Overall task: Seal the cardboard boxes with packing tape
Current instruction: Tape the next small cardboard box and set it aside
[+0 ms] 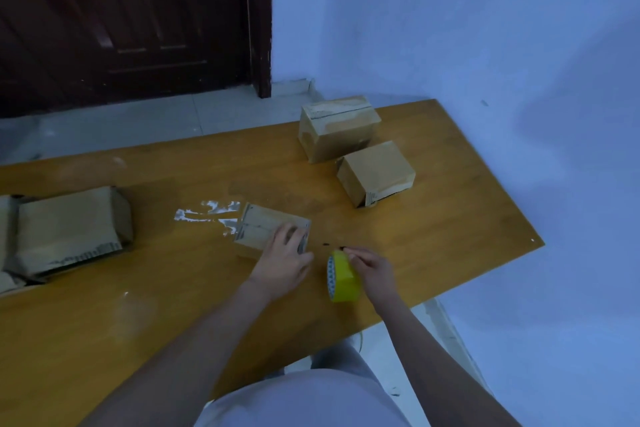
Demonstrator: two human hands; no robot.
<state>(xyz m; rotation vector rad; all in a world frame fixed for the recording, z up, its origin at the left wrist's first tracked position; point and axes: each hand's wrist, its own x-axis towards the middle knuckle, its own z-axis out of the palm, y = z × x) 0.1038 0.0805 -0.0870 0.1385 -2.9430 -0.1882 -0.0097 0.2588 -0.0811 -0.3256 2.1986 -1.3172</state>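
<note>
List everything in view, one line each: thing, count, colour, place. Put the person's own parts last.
small cardboard box: 1, brown, table centre, under the left hand
far cardboard boxes: 2, brown, side by side at the far right of the table
cardboard pile: count unclear, brown, left table edge
tape roll: 1, yellow, standing on edge by the right hand
table: 1, orange-brown wood
white residue: 1 patch, on the table left of the small box
door: 1, dark brown, far left
wall: 1, pale blue
left hand: 1, rests on the small box
right hand: 1, fingers grip the tape roll
</note>
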